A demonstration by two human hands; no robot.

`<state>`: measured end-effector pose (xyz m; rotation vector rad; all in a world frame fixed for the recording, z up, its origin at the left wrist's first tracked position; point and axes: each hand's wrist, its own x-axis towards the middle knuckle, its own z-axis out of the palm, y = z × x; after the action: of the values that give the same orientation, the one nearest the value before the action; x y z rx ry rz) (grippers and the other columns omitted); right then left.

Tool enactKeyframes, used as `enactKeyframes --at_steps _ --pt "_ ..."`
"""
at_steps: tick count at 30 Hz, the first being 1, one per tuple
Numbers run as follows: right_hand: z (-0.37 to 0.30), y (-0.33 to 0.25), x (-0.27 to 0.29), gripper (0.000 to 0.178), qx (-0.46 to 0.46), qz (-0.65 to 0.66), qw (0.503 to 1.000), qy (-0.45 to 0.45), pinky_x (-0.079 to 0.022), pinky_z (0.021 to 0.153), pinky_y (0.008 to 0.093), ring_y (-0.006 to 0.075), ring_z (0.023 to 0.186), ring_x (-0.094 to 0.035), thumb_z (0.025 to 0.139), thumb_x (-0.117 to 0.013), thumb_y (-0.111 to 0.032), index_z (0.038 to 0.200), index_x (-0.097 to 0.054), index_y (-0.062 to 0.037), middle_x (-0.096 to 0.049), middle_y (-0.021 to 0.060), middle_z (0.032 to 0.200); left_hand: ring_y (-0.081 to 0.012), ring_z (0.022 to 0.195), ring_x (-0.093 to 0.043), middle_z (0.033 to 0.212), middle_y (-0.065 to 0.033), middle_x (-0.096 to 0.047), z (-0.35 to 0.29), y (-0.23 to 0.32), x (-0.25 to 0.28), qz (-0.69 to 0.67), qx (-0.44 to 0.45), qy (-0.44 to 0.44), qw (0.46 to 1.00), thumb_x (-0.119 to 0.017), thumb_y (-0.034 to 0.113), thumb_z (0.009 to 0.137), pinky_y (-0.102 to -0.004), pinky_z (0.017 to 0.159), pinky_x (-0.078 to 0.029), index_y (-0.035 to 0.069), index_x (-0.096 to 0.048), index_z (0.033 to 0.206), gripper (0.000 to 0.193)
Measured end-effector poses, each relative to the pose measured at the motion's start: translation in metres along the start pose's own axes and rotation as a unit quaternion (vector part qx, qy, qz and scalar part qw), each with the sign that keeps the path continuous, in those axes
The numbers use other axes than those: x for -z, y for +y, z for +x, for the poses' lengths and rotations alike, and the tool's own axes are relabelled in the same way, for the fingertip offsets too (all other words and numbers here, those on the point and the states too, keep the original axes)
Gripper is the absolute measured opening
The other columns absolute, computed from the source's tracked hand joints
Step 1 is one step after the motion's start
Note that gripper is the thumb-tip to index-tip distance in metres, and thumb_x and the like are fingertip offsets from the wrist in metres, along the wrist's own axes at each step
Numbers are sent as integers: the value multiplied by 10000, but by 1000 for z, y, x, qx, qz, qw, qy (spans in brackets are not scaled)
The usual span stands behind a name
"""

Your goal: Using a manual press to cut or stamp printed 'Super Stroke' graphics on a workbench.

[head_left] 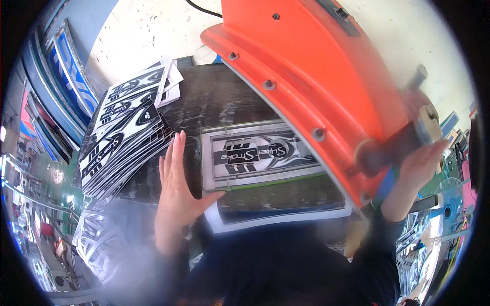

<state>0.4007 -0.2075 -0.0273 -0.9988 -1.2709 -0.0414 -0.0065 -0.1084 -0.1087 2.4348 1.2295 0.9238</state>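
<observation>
My left hand (176, 196) is raised over the near left part of the dark work board (194, 97), fingers stretched up and thumb spread, holding nothing. Just right of it lies a rectangular cutting die (205, 158) with a metal and green edge. Inside its frame shows a black-and-white printed sheet (260, 166). An orange press arm (301, 66) hangs over the die's right end and hides part of it. At the arm's right side, my right hand (421, 166) is beside the dark handle (393, 148), fingers extended near its beige end; any contact is hard to make out.
A fanned stack of black-and-white printed sheets (125, 127) lies left on the board. White-edged sheet material (286, 218) sticks out below the die. Clear plastic (102, 237) hangs at the near left. Blue panels (69, 76) lean far left, and a fan (448, 209) stands right.
</observation>
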Motion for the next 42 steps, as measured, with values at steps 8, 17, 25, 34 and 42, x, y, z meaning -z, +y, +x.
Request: enactKeyframes --at_steps 8,17,25,34,42 --pt "17 24 10 441 -112 152 973 132 -429 647 290 176 710 -531 987 -435 -369 1075 -532 52 -560 114 845 -345 1420 -260 1539 -164 -272 1 -6 -1 -30 24 -27 999 -865 101 505 -484 1139 -209 52 -154 1506 1229" --pt "74 104 68 206 -97 -34 980 169 -435 520 258 119 537 -521 852 -707 -202 840 -579 -42 -546 18 642 -336 1378 -341 1463 -214 -384 3 -7 -4 -31 5 -38 999 -799 -9 533 -421 1128 -252 39 -87 1517 1215" --pt "101 114 58 201 -139 -23 950 280 -452 536 261 119 561 -540 818 -716 -190 827 -577 -44 -562 27 661 -328 1377 -337 1469 -177 -394 -1 -9 -2 -33 9 -33 999 -790 -25 540 -422 1129 -245 57 -105 1520 1199" --pt "40 134 65 296 19 -356 916 186 -465 737 270 149 780 -586 851 -668 -162 1058 -595 36 -605 59 832 -319 1377 -337 1474 -162 -393 0 -2 -3 -18 28 -54 998 -749 -59 536 -417 1132 -236 50 -145 1515 1155" --pt "-50 125 58 139 -70 -352 932 -49 -437 741 242 131 838 -575 921 -587 -115 1009 -676 -54 -592 42 938 -308 1381 -335 1492 -181 -352 1 -1 -4 -33 35 -71 996 -710 -83 517 -387 1132 -252 40 -144 1513 1153"
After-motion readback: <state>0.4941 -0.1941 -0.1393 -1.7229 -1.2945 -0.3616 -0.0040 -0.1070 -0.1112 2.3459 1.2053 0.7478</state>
